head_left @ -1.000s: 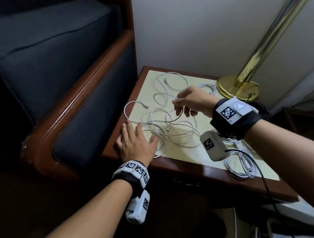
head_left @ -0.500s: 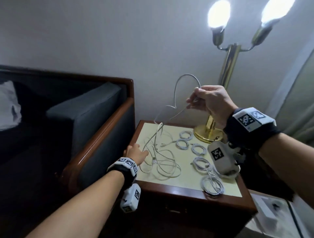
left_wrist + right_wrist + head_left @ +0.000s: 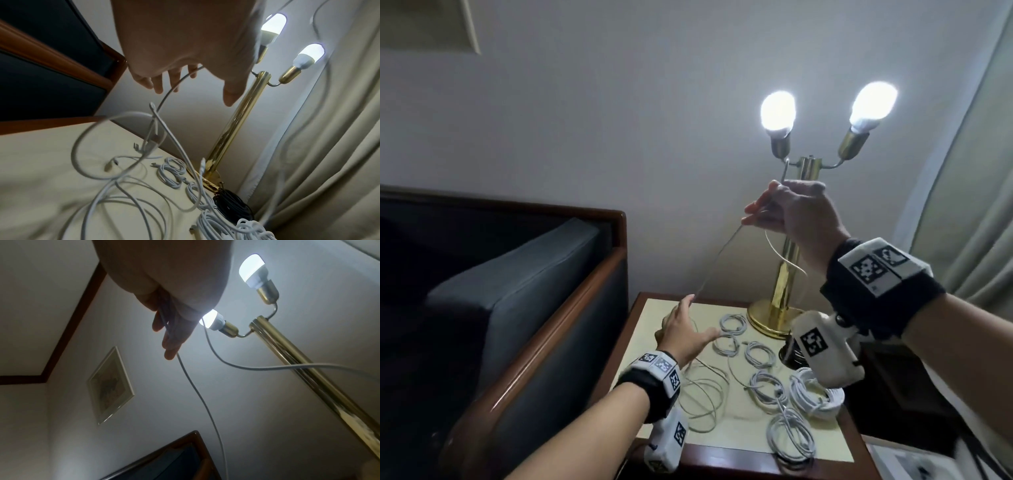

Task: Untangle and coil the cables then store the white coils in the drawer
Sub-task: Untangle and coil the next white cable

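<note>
My right hand [image 3: 763, 214] is raised in front of the lamp and grips a white cable [image 3: 717, 262]. In the right wrist view its fingers [image 3: 167, 335] curl round the cable [image 3: 197, 394], which hangs down from them. The cable runs down tight to my left hand [image 3: 690, 323], which hovers over the table with straight, spread fingers. In the left wrist view the strand [image 3: 170, 91] crosses those fingers [image 3: 158, 84]. The rest of the cable lies in loose loops [image 3: 703, 397] on the side table [image 3: 650, 329]. Several white coils [image 3: 768, 385] lie to the right. No drawer shows.
A brass lamp [image 3: 787, 270] with two lit bulbs stands at the table's back right, a black coil [image 3: 789, 358] by its base. A dark armchair [image 3: 524, 308] with a wooden arm is on the left, a curtain [image 3: 976, 205] on the right.
My right hand has lifted the cable from the table to lamp height. The left hand has come off the table and risen to the taut strand. The tangle has loosened.
</note>
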`<state>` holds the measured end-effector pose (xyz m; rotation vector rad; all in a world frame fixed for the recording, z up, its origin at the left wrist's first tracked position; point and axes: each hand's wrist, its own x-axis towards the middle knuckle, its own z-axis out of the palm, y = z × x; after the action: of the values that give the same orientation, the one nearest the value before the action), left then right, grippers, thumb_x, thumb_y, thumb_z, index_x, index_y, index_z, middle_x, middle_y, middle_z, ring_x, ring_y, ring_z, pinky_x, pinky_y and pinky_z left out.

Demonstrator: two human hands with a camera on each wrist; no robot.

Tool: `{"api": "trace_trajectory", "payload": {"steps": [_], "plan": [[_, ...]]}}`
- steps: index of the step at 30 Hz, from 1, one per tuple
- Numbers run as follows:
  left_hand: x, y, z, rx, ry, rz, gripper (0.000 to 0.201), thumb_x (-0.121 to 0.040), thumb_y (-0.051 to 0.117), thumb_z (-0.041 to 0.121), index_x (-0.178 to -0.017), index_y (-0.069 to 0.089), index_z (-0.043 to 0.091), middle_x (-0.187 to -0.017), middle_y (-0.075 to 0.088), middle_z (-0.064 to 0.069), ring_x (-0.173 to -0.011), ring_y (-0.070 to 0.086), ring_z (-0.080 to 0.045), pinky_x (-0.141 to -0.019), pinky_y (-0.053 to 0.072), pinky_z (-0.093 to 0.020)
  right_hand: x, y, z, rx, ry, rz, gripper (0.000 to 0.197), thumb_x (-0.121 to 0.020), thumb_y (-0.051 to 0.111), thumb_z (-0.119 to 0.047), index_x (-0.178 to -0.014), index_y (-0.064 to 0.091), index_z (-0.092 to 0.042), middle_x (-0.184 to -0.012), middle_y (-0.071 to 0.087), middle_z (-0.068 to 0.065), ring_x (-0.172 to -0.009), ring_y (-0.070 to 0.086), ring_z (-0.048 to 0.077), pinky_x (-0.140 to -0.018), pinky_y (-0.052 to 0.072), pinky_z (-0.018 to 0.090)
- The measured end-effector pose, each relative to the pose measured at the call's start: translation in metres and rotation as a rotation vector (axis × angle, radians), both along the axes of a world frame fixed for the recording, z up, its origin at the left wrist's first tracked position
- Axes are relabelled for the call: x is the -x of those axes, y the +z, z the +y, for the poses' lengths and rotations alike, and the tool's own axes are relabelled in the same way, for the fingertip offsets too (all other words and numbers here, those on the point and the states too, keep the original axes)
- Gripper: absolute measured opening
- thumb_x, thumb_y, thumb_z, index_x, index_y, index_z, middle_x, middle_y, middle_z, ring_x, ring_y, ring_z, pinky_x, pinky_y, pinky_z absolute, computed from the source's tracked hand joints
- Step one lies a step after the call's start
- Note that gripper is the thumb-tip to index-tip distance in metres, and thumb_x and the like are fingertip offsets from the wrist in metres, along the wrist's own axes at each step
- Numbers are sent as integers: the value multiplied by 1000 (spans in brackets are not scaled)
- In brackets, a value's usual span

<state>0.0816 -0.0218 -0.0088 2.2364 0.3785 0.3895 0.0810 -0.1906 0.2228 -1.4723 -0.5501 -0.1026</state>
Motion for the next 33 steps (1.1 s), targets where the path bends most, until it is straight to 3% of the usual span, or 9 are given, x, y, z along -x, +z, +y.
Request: {"api": "trace_trajectory", "payload": {"steps": [5, 7, 12, 16, 18, 20, 25, 28, 33], "plan": [[-23, -24, -2, 5, 82, 144, 23, -95, 47, 33, -115, 55, 27, -124, 63, 0, -114, 56, -25, -100, 41, -40, -6, 9, -11, -155, -2, -50, 37, -102, 39, -8, -72, 56, 7, -77, 61, 26, -57, 66, 31, -58, 58, 32], [-25, -32, 2, 9, 85, 213, 26, -97, 39, 32, -101, 64, 24, -113, 68, -1, -106, 59, -25, -97, 43, -37, -10, 9, -21, -212, 19, -53, 36, -101, 39, -7, -73, 57, 6, -71, 64, 22, -58, 67, 28, -60, 59, 34], [-19, -35, 28, -24, 64, 346, 34, -99, 37, 26, -106, 69, 18, -120, 65, -6, -113, 56, -28, -96, 39, -32, -16, 17, -47, -265, -106, -37, 29, -102, 40, -14, -80, 56, -6, -74, 68, 9, -77, 68, 25, -82, 58, 43], [-26, -30, 54, 141, 59, 235, 37, -104, 35, 30, -89, 68, 20, -109, 69, -8, -104, 61, -28, -94, 48, -34, -10, 12, -70, -326, -120, 13, 32, -101, 40, -11, -79, 59, -1, -84, 65, 22, -88, 68, 40, -82, 57, 49], [-27, -14, 54, 294, 63, 148, 40, -105, 35, 31, -95, 67, 11, -93, 66, -10, -84, 64, -27, -71, 57, -31, -3, 10, -80, -326, -106, 22, 34, -101, 39, -10, -77, 59, 0, -84, 64, 24, -88, 67, 42, -83, 56, 50], [-22, 11, 46, 384, 69, 91, 36, -105, 33, 32, -103, 62, 12, -88, 64, -13, -69, 65, -24, -46, 45, -20, 4, 14, -87, -336, -106, 16, 35, -101, 38, -9, -75, 58, 0, -82, 62, 24, -84, 65, 41, -81, 57, 50], [-10, 77, 23, 504, 8, -157, 34, -106, 33, 29, -115, 60, 12, -97, 66, -20, -65, 56, -16, -49, 39, -19, 26, 38, -105, -292, -179, -68, 37, -101, 33, -7, -69, 51, -5, -72, 54, 18, -58, 56, 27, -50, 52, 27], [4, 118, 9, 637, -82, -287, 34, -107, 28, 30, -116, 58, 16, -97, 67, -15, -75, 60, -14, -61, 41, -22, 42, 51, -111, -305, -152, -78, 37, -101, 31, -6, -68, 49, -7, -69, 51, 16, -55, 54, 23, -46, 49, 22], [36, 174, -8, 747, -164, -412, 34, -107, 33, 22, -112, 66, 16, -86, 70, -9, -76, 66, -16, -54, 50, -15, 70, 61, -116, -282, -117, -102, 38, -101, 29, -4, -68, 48, -5, -63, 58, 12, -50, 57, 20, -48, 50, 23]]}}
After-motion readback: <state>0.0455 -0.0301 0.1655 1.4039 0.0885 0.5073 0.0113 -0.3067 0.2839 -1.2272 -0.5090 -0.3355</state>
